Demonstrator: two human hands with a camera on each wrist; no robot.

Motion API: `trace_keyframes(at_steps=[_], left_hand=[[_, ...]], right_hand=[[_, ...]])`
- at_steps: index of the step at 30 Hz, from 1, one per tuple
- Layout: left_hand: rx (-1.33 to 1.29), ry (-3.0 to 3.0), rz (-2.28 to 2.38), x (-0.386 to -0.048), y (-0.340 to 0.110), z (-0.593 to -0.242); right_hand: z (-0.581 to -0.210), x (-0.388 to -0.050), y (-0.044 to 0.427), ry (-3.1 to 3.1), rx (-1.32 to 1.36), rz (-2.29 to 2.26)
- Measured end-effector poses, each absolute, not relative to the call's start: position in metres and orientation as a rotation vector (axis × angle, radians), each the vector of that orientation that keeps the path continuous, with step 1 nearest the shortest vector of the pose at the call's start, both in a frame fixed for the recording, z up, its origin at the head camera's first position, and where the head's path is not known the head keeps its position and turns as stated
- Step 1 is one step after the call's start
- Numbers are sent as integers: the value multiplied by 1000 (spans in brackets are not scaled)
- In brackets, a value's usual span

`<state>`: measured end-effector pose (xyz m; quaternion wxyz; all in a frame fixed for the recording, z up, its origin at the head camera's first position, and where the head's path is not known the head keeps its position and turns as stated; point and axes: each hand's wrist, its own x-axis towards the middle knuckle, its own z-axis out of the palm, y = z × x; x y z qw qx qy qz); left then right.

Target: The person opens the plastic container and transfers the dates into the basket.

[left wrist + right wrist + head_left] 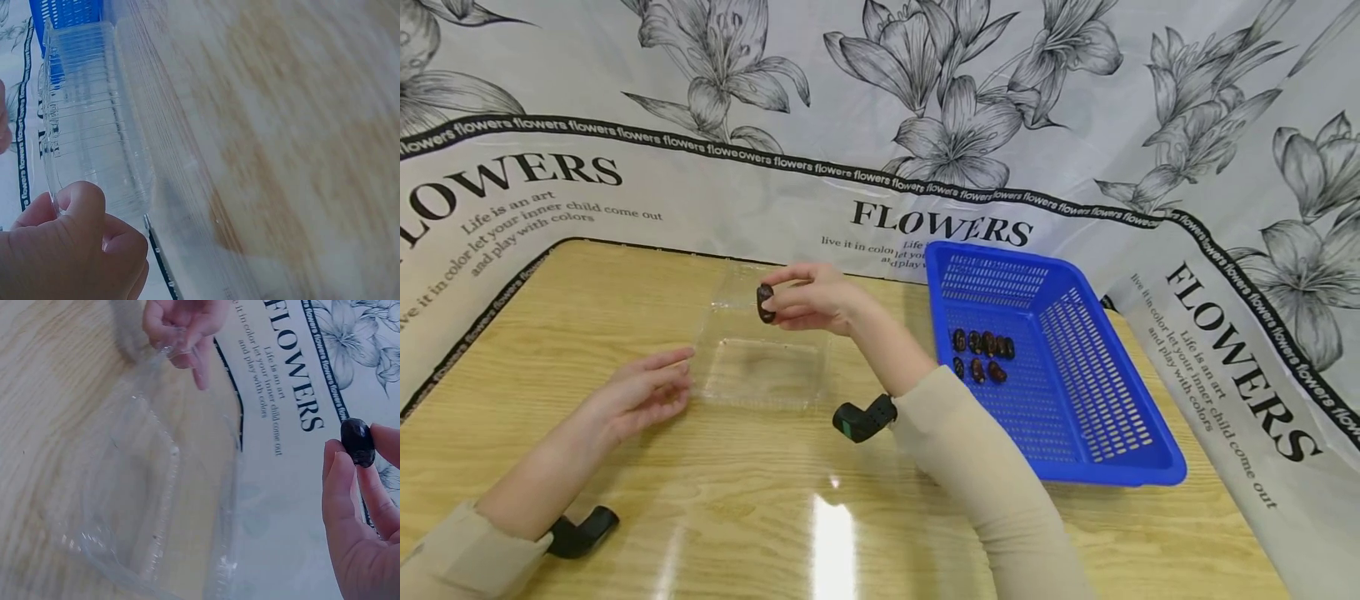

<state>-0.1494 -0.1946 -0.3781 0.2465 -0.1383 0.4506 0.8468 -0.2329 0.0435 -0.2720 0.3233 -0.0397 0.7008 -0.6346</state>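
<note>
Between thumb and fingertips, my right hand (812, 302) pinches a dark, glossy date (765, 303). The date is held above a clear plastic box (718, 387) on the wooden table; the right wrist view shows it as an upright dark oval (357, 442). My left hand (643, 396) is at the box's left side. In the left wrist view its thumb and curled fingers (87, 200) grip the rim of the ribbed clear box (94, 119). Several more dates (988, 344) lie in two rows inside a blue plastic basket (1093, 375) on the right.
Behind the wooden table (722, 517) hangs a white cloth (805, 208) printed with flowers and lettering. The blue basket's tall slotted walls stand close to my right forearm. Each wrist carries a black camera mount (865, 418).
</note>
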Motion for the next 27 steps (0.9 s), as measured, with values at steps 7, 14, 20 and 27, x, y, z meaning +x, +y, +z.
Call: trace_keyframes(at_steps=[7, 14, 20, 27], left_hand=[[-374, 1241, 2310, -149, -195, -376], [-356, 1256, 2305, -149, -194, -378], [-361, 1235, 2309, -148, -196, -380], [-358, 1236, 2313, -149, -195, -380]], right_hand=[[-254, -234, 66, 1860, -121, -1675], [-245, -238, 95, 1897, -94, -1719], [-241, -241, 126, 1917, -32, -1765], [-237, -243, 165, 1955, 17, -1780]])
